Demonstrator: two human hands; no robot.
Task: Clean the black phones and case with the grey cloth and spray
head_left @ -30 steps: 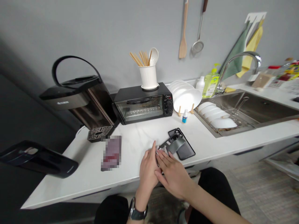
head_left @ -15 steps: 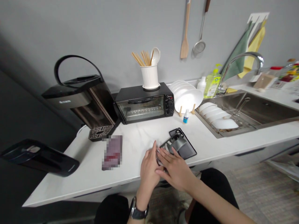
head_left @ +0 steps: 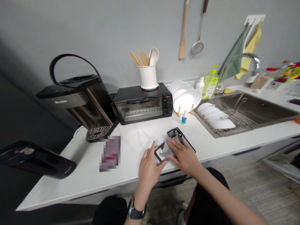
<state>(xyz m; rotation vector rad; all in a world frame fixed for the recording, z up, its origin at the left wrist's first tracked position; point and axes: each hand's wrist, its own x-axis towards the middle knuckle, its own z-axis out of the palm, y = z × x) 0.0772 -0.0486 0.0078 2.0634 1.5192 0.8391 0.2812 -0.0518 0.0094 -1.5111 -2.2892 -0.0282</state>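
Note:
A dark phone point(head_left: 156, 157) with a white label on its back lies at a slant near the front edge of the counter. My left hand point(head_left: 148, 167) steadies its lower left end, thumb along the near edge and fingers at the far one. My right hand point(head_left: 184, 155) presses a thin grey cloth point(head_left: 166, 147) against the phone's back, fingers together and nearly flat, hiding much of it. Partly under the right hand is a black-rimmed phone case point(head_left: 190, 145) with camera openings. Beyond it stands a small white spray bottle point(head_left: 184, 117) with a blue label.
Behind are a toaster oven point(head_left: 142, 104) and a rack of white plates point(head_left: 187, 98). A water dispenser point(head_left: 79, 97), a dark tumbler point(head_left: 37, 161) lying down and a blurred purple packet point(head_left: 110, 153) are on the left. The sink point(head_left: 264, 107) with white bowls is on the right.
My right hand has slid up and right along the phone with the cloth, uncovering the white label. My left hand stays at the lower end. The view has shifted slightly.

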